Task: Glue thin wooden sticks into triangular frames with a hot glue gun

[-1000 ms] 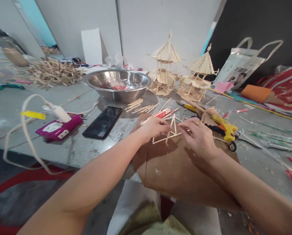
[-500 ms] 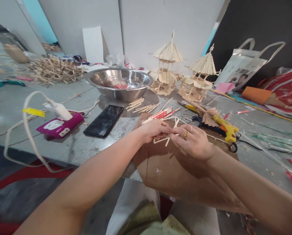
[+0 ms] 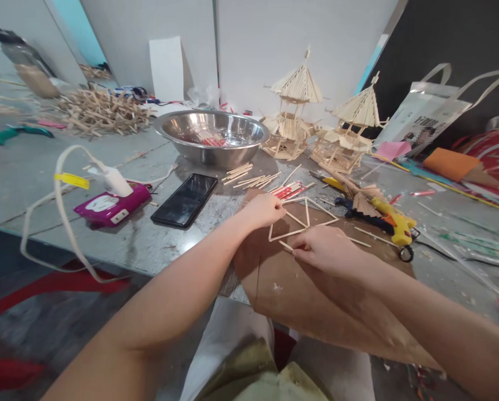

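My left hand (image 3: 267, 211) is closed, its fingertips pinching a corner of a flat frame of thin wooden sticks (image 3: 307, 213). The frame's joined sticks form triangles just above a sheet of brown cardboard (image 3: 270, 289). To the right and nearer me, my right hand (image 3: 322, 249) pinches a short wooden stick (image 3: 285, 245), whose free end points left below the frame. Part of the frame is hidden behind my left fingers. Beyond that hand lies a bundle of sticks in red-and-white wrapping (image 3: 289, 191).
A yellow glue gun (image 3: 395, 223) lies at right. Behind are a steel bowl (image 3: 216, 155) and two stick-built pagodas (image 3: 297, 89). At left are a phone (image 3: 185, 200), a purple power adapter (image 3: 111, 207), green-handled pliers (image 3: 21, 133) and a stick pile (image 3: 103, 114).
My hands met over the frame half a second ago and are now apart. My right hand has drawn back toward me with a stick, and the frame lies flatter and fuller in view.
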`<state>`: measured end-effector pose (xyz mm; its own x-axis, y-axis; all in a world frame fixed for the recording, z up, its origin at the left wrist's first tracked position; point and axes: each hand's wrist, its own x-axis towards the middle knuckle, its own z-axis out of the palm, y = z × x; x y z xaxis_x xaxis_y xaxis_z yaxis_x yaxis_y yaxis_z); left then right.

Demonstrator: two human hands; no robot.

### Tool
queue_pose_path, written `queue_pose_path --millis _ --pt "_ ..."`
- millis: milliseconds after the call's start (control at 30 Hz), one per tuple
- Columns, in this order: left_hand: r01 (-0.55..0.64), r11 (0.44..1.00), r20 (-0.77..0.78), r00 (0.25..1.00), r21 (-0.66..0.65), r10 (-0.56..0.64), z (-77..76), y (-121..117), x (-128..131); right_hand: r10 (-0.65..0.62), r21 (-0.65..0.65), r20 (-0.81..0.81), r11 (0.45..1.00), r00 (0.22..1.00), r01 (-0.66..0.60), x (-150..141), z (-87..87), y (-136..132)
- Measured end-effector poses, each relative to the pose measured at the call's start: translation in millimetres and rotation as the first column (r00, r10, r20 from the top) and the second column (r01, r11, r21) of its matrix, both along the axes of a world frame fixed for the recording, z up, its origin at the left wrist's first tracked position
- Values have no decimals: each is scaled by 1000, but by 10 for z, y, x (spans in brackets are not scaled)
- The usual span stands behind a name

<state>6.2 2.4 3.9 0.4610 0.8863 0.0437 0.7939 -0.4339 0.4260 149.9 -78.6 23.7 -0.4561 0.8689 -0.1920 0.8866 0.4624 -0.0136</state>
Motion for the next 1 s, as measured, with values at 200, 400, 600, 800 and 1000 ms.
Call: queue_pose_path --millis 200,400,600,800,1000 --pt "-3 999 -86 996 -52 -2 -55 6 35 54 41 54 998 997 -56 -108 -45 10" --pt "2 997 -98 995 -76 -9 -23 -16 50 90 125 103 987 991 -102 -147 -59 -26" --pt "-1 996 -78 997 -91 -7 -29 -27 52 95 166 125 979 988 -116 -165 -62 -53" --pt "17 995 -51 998 -97 -22 -60 -12 43 88 170 136 979 987 -111 -177 -68 -56" --pt "56 986 -51 997 -159 -65 -43 -13 40 79 175 134 979 988 -102 -181 -81 -59"
